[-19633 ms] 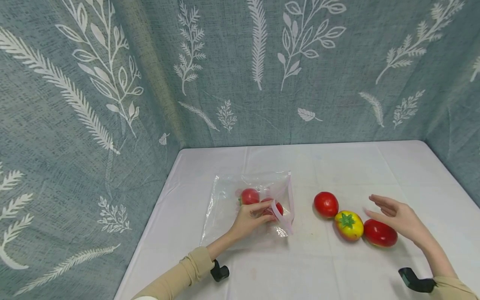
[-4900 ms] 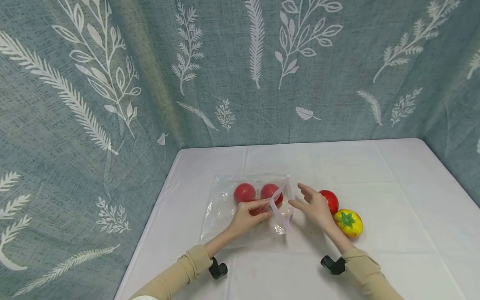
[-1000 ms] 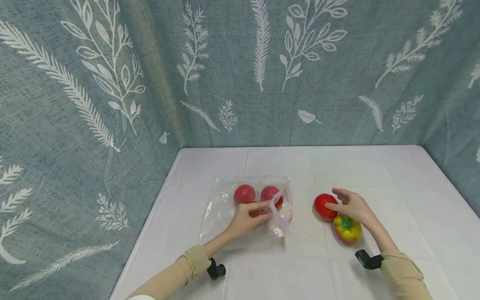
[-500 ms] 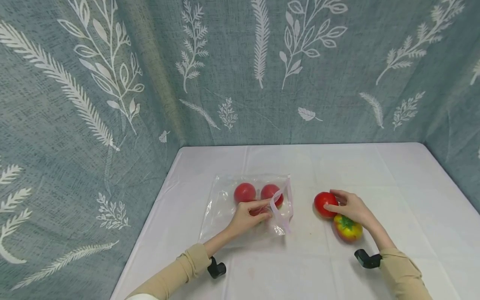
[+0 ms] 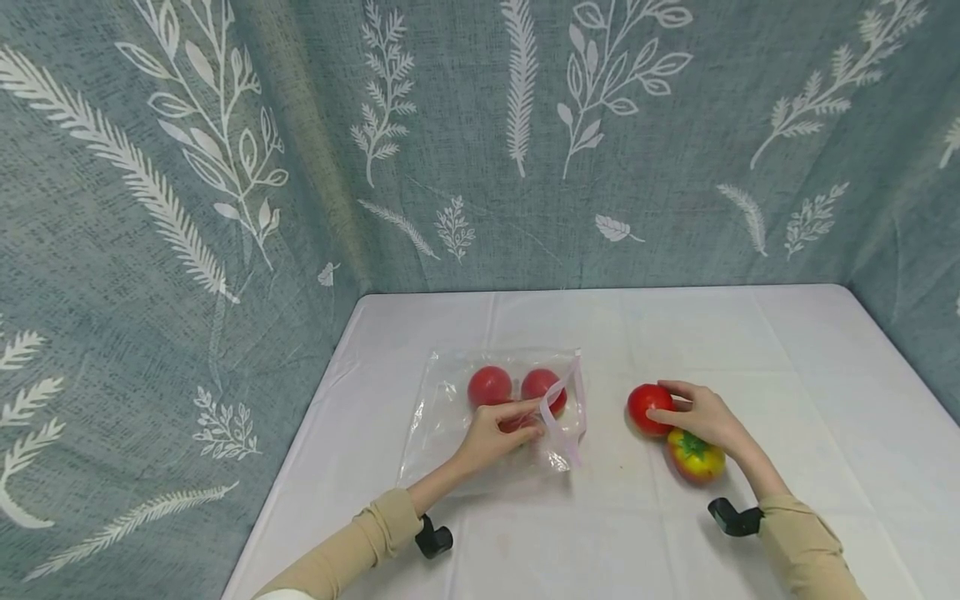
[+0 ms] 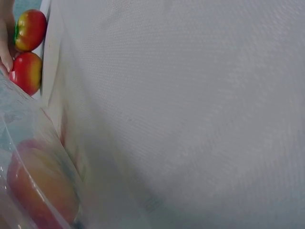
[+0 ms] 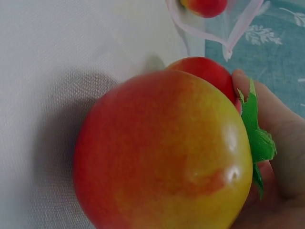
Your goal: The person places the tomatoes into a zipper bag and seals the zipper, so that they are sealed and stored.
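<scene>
The head camera looks forward and down from above the near edge of the tabletop [image 5: 750, 350], taking in both hands and the curtain behind. The left wrist camera sits low, skimming the cloth rightward. The right wrist camera is pressed close against the yellow-red tomato [image 7: 162, 152], facing left. All three catch the clear bag [image 5: 450, 417].

Both arms reach forward, hands apart.
Left hand [image 5: 495, 432] lies low, fingers curled in a pinch; right hand [image 5: 701, 417] stretches left, fingers lightly bent, both forearms in tan sleeves.
</scene>
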Demonstrator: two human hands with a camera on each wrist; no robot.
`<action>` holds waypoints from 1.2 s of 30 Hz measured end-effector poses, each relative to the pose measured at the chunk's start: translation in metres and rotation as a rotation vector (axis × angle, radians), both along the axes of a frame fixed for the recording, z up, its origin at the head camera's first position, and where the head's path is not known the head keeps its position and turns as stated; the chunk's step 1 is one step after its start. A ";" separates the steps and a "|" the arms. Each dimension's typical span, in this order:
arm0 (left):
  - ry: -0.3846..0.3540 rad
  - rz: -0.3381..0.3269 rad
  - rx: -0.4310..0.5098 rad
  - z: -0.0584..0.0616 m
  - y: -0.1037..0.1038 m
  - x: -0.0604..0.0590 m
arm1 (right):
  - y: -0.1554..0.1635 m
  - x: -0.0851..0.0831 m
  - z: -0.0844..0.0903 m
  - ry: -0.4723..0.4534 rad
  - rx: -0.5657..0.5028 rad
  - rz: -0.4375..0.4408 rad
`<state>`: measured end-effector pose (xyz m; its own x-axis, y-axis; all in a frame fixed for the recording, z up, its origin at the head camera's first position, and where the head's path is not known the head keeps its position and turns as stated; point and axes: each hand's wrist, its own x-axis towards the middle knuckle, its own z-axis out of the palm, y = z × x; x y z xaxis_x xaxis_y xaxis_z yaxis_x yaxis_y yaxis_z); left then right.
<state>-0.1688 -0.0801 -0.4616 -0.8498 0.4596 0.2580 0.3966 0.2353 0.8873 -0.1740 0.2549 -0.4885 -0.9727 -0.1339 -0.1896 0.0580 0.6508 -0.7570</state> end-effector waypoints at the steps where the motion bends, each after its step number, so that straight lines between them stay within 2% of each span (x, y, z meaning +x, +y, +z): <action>1: -0.001 -0.001 0.001 0.000 0.000 0.000 | 0.000 0.000 0.000 0.002 0.000 0.000; 9: 0.000 -0.002 0.007 -0.001 0.000 0.000 | 0.001 0.000 0.001 0.034 -0.024 -0.022; 36: 0.024 -0.011 0.024 0.000 0.000 -0.001 | 0.002 0.001 0.015 0.012 -0.059 -0.110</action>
<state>-0.1701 -0.0799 -0.4620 -0.8382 0.4622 0.2895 0.4204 0.2096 0.8828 -0.1726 0.2568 -0.4730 -0.9844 -0.0369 -0.1723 0.1168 0.5953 -0.7949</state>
